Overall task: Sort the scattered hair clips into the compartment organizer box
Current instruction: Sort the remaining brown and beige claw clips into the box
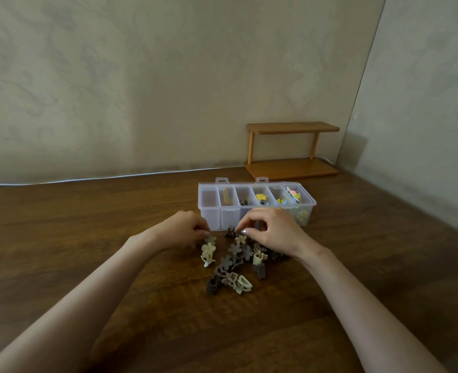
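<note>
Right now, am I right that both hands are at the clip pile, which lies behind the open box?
Not quite: the head view shows the clip pile in front of the box, nearer the person. The left hand and right hand are at it.

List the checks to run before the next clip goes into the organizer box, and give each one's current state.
1. Organizer box open, compartments reachable: ok.
2. Leftmost compartment free: ok, looks empty.
3. Right hand has the dark brown clip secured: cannot tell; fingertips meet beside it.
4. Left hand has the beige flower clip secured: cannot tell; fingers cover its top.
5. Pile of hair clips sorted: not ok, many remain on the table.
</note>
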The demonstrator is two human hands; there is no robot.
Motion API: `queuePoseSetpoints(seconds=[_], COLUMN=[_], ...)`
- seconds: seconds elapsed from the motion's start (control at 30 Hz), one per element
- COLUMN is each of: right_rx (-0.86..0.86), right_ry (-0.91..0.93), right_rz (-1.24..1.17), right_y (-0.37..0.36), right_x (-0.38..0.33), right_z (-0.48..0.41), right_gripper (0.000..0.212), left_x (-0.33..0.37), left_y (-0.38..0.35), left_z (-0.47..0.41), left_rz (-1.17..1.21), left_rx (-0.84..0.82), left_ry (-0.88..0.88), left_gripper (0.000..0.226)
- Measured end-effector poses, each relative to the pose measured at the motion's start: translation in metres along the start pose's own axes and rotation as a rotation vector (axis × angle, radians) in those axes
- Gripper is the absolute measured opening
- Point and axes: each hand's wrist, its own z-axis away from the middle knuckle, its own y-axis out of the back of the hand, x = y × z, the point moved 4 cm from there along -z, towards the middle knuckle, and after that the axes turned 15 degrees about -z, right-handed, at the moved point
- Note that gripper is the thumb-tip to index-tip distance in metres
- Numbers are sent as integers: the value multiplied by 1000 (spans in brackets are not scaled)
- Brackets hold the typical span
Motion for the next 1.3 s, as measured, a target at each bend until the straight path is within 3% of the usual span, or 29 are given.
queuePoseSetpoints(seconds=[0.2,0.47,0.63,0.9,1.3], right_rx=[-175,-246,-80,235,449], right_ry=[-23,-24,-18,13,78], right_rz=[119,75,-144,-273,-210], right_y=[-9,-11,-1,13,17], right_x=[-8,-13,-14,-8,-12], right_z=[1,2,2,2,-1], right_gripper=[21,17,18,19,18], left_x=[4,11,12,13,-3], left_y=[1,33,43,37,28], left_z=[1,13,4,-16,22], left_rz=[-41,57,162,198,130], left_rx=[48,408,648,667,730], left_ry=[-34,-38,23,64,2], left_gripper=[17,13,15,18,9])
